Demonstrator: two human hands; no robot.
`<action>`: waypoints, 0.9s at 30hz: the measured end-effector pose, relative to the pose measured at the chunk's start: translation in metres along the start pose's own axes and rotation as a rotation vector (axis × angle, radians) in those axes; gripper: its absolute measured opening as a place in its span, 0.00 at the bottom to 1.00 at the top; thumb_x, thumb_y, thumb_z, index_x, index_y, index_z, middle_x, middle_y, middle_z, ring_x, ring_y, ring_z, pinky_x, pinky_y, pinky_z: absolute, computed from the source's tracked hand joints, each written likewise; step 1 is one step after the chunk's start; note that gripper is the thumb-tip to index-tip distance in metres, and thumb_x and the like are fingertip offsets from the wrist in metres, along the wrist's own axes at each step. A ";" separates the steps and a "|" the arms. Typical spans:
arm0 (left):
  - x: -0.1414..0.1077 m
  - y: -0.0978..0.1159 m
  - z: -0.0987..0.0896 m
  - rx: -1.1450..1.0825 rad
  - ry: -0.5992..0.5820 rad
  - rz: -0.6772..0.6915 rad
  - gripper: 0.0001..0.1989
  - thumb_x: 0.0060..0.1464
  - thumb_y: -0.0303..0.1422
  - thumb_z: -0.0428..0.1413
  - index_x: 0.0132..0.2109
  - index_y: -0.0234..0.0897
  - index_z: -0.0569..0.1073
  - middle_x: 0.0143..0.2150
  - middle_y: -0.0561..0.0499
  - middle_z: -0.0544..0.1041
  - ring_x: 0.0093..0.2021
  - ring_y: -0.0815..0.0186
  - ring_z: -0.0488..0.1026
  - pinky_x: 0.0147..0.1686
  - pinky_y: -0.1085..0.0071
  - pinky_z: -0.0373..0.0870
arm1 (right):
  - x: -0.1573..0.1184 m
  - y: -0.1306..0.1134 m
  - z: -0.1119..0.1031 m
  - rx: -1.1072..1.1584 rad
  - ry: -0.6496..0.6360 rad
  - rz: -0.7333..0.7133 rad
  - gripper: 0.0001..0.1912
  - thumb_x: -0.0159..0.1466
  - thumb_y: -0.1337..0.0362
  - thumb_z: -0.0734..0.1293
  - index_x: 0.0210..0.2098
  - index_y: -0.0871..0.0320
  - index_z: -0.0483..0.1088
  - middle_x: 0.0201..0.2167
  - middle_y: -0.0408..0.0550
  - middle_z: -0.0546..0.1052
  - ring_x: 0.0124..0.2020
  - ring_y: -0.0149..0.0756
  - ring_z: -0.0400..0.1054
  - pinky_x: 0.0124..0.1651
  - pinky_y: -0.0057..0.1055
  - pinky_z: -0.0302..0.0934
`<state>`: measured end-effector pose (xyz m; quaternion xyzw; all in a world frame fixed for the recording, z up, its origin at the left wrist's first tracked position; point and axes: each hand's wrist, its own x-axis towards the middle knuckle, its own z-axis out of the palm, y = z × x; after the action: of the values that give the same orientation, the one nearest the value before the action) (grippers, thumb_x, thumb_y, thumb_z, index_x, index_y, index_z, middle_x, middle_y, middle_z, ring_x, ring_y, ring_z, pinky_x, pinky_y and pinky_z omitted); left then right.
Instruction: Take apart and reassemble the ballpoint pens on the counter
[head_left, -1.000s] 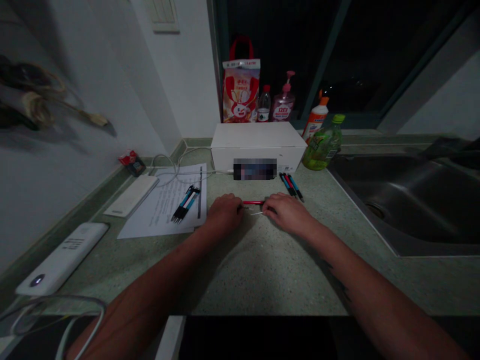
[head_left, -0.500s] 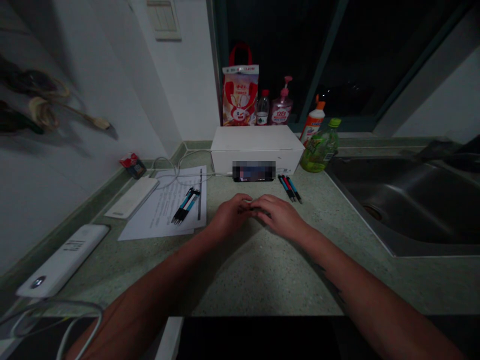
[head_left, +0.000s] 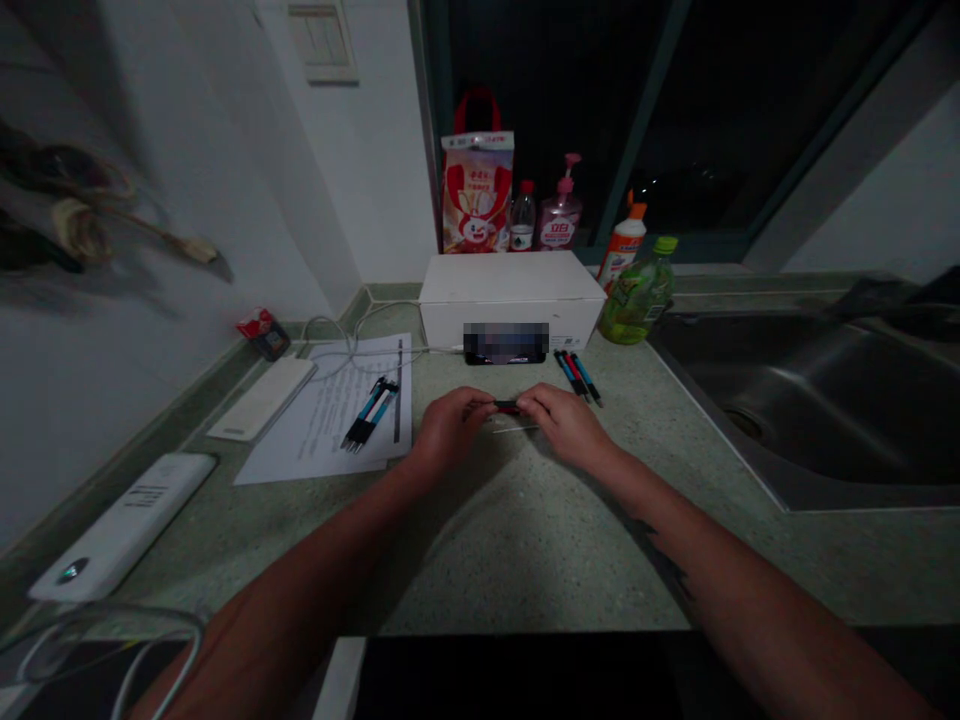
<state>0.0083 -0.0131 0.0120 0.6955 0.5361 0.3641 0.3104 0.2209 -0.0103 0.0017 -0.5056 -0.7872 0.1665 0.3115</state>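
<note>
A small dark piece with some red, looking like part of a pen, lies level between my two hands above the counter. My left hand pinches its left end, and my right hand closes on its right end. Just below the fingers a thin pale stick shows near the counter; whether a hand touches it I cannot tell. Beyond my hands a phone leans against a white box. Several pens lie right of the phone.
Blue and black pens rest on printed paper at left, beside a white flat box and a white device. A green bottle stands near the sink. Cables run behind the paper.
My hands have drawn slightly apart at the fingertips. The dark and red piece and the thin pale stick now show between and below them.
</note>
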 end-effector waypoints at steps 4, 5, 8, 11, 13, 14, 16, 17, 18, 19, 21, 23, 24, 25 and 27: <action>0.001 0.000 -0.001 -0.010 0.012 -0.037 0.07 0.59 0.33 0.58 0.39 0.39 0.81 0.41 0.46 0.85 0.43 0.56 0.80 0.49 0.57 0.76 | 0.000 0.000 0.001 0.046 0.020 -0.010 0.10 0.72 0.64 0.64 0.37 0.55 0.76 0.35 0.47 0.80 0.39 0.39 0.73 0.43 0.34 0.63; 0.001 0.000 -0.001 -0.020 0.013 -0.046 0.07 0.59 0.33 0.58 0.39 0.39 0.81 0.41 0.47 0.85 0.43 0.56 0.80 0.48 0.57 0.76 | -0.001 0.000 0.001 0.061 0.029 -0.014 0.08 0.72 0.64 0.65 0.38 0.55 0.76 0.35 0.47 0.80 0.39 0.40 0.74 0.43 0.35 0.63; 0.002 0.001 -0.001 -0.061 0.005 -0.076 0.07 0.59 0.33 0.58 0.37 0.40 0.81 0.37 0.48 0.85 0.41 0.57 0.80 0.47 0.59 0.76 | -0.002 -0.001 0.002 0.116 0.067 -0.003 0.02 0.69 0.64 0.69 0.41 0.55 0.75 0.36 0.47 0.79 0.39 0.39 0.74 0.43 0.34 0.65; 0.002 0.002 0.000 -0.077 0.008 -0.073 0.06 0.58 0.33 0.58 0.36 0.40 0.80 0.37 0.48 0.84 0.40 0.57 0.80 0.47 0.59 0.76 | -0.003 -0.002 0.003 0.156 0.065 0.043 0.11 0.66 0.63 0.72 0.48 0.55 0.74 0.40 0.49 0.81 0.39 0.39 0.75 0.42 0.34 0.66; 0.001 0.002 0.000 -0.074 0.008 -0.061 0.05 0.58 0.33 0.59 0.37 0.39 0.80 0.38 0.47 0.84 0.41 0.57 0.80 0.48 0.58 0.76 | -0.003 -0.003 0.004 0.168 0.022 0.073 0.08 0.70 0.60 0.69 0.46 0.56 0.75 0.39 0.49 0.81 0.38 0.39 0.75 0.41 0.35 0.65; 0.001 0.002 0.001 -0.075 0.004 -0.057 0.05 0.58 0.33 0.59 0.37 0.39 0.80 0.39 0.47 0.84 0.41 0.57 0.80 0.48 0.58 0.76 | -0.003 -0.003 0.004 0.174 -0.011 0.082 0.08 0.72 0.59 0.66 0.42 0.56 0.75 0.36 0.48 0.81 0.36 0.38 0.75 0.41 0.35 0.65; 0.000 0.001 0.001 -0.074 -0.005 -0.050 0.05 0.58 0.33 0.59 0.37 0.39 0.80 0.38 0.47 0.84 0.41 0.58 0.80 0.48 0.58 0.76 | -0.002 -0.003 0.005 0.202 -0.043 0.090 0.12 0.73 0.60 0.63 0.36 0.56 0.75 0.31 0.47 0.80 0.34 0.37 0.75 0.41 0.34 0.65; 0.000 0.001 0.002 -0.070 -0.009 -0.048 0.05 0.58 0.33 0.59 0.37 0.39 0.80 0.38 0.47 0.84 0.41 0.58 0.80 0.48 0.58 0.76 | -0.002 -0.003 0.006 0.221 -0.034 0.092 0.10 0.72 0.61 0.65 0.37 0.56 0.75 0.31 0.47 0.80 0.34 0.37 0.74 0.40 0.34 0.65; 0.000 0.000 0.002 -0.064 -0.009 -0.046 0.05 0.59 0.33 0.59 0.38 0.39 0.80 0.38 0.47 0.84 0.41 0.58 0.80 0.48 0.58 0.76 | -0.002 -0.003 0.006 0.242 -0.011 0.095 0.06 0.69 0.62 0.68 0.41 0.56 0.76 0.34 0.47 0.81 0.34 0.37 0.74 0.40 0.33 0.66; 0.000 0.000 0.002 -0.057 -0.007 -0.045 0.05 0.59 0.33 0.59 0.38 0.39 0.80 0.38 0.47 0.84 0.41 0.58 0.80 0.48 0.58 0.76 | -0.002 -0.003 0.007 0.262 0.015 0.098 0.09 0.67 0.62 0.71 0.46 0.56 0.75 0.37 0.48 0.81 0.35 0.36 0.74 0.40 0.33 0.66; 0.000 -0.001 0.003 -0.046 -0.006 -0.043 0.05 0.59 0.32 0.58 0.38 0.40 0.79 0.39 0.47 0.84 0.41 0.57 0.80 0.47 0.58 0.76 | -0.002 -0.003 0.008 0.296 0.006 0.103 0.12 0.67 0.60 0.70 0.48 0.56 0.75 0.37 0.48 0.81 0.33 0.35 0.73 0.38 0.32 0.66; 0.000 -0.001 0.003 -0.038 -0.013 -0.033 0.05 0.59 0.32 0.58 0.37 0.40 0.80 0.39 0.47 0.84 0.41 0.57 0.80 0.47 0.58 0.76 | -0.003 -0.003 0.010 0.320 -0.061 0.110 0.11 0.72 0.58 0.65 0.42 0.56 0.76 0.31 0.47 0.79 0.29 0.35 0.72 0.37 0.33 0.65; 0.000 -0.001 0.003 -0.036 -0.018 -0.023 0.05 0.59 0.33 0.58 0.37 0.40 0.80 0.39 0.47 0.84 0.41 0.57 0.80 0.47 0.58 0.76 | -0.003 -0.002 0.010 0.332 -0.076 0.115 0.12 0.72 0.58 0.63 0.40 0.56 0.77 0.29 0.46 0.79 0.29 0.35 0.72 0.36 0.33 0.65; -0.001 0.000 0.003 -0.039 -0.022 -0.013 0.05 0.58 0.33 0.58 0.37 0.40 0.80 0.39 0.47 0.84 0.40 0.57 0.79 0.46 0.58 0.76 | -0.003 -0.002 0.011 0.345 -0.071 0.117 0.12 0.72 0.58 0.64 0.40 0.56 0.77 0.29 0.46 0.79 0.30 0.35 0.72 0.36 0.33 0.65; -0.001 0.001 0.002 -0.054 -0.023 0.004 0.05 0.58 0.34 0.58 0.37 0.40 0.80 0.38 0.47 0.84 0.40 0.57 0.79 0.46 0.58 0.75 | -0.003 -0.001 0.012 0.379 -0.017 0.114 0.11 0.68 0.57 0.69 0.45 0.56 0.76 0.33 0.46 0.80 0.33 0.36 0.73 0.37 0.33 0.65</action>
<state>0.0104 -0.0145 0.0114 0.6920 0.5211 0.3710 0.3347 0.2134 -0.0123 -0.0079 -0.4801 -0.7144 0.3333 0.3847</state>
